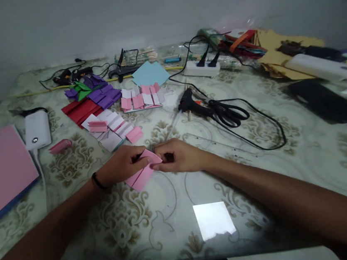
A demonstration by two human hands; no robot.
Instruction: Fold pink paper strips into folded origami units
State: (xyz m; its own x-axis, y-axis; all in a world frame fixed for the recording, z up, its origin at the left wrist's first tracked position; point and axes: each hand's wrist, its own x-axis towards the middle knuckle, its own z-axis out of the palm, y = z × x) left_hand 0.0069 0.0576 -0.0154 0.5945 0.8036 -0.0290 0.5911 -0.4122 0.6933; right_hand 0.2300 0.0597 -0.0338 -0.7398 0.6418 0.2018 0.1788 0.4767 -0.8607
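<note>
A creased piece of pink paper (pixel 139 179) is held just above the patterned table, near its middle. My left hand (pixel 127 162) pinches it from the left with the thumb on top. From the other side, my right hand (pixel 176 155) grips its right corner between thumb and fingers. Just beyond my hands lie folded white and pink paper strips (pixel 110 128) and a second pink-and-white folded group (pixel 142 97). One small folded pink piece (pixel 60 146) rests by itself to the left of my left hand.
A black glue gun (pixel 194 103) with a looped cord lies beyond my right hand. A white power strip (pixel 201 68) stands behind it. At left are a white power bank (pixel 37 129) and a pink paper stack (pixel 4 172). A black phone-like slab (pixel 327 101) lies right.
</note>
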